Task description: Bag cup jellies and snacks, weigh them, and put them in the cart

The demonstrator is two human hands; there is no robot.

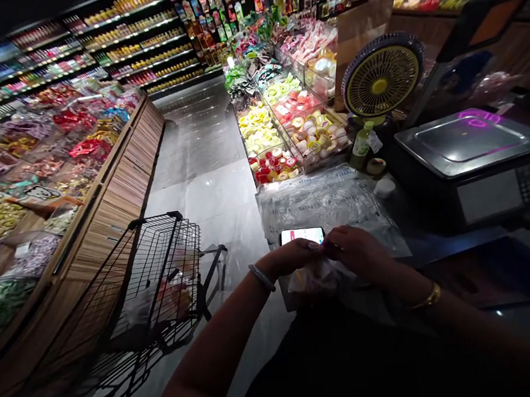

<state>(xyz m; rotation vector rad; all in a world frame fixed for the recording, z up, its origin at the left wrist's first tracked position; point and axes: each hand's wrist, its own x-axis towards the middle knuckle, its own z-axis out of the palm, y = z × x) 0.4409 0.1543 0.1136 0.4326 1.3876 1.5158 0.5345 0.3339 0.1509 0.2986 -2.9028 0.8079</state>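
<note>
My left hand (297, 253) and my right hand (355, 248) meet at the near edge of the counter, fingers pinched together. Between and below them hangs a clear plastic bag (313, 279) with pale, pinkish contents that I cannot make out. Both hands grip its gathered top. Just beyond my left hand lies a phone (302, 235) with a lit screen, partly hidden by that hand. It rests on a stack of clear plastic bags (324, 200) spread over the counter.
A shopping cart (159, 285) with bagged goods stands left on the aisle floor. To the right are a weighing scale (468, 140), a round fan (381, 77) and a green bottle (361, 147). Bins of bright sweets (318, 135) lie ahead; a wooden display (111, 194) borders the left.
</note>
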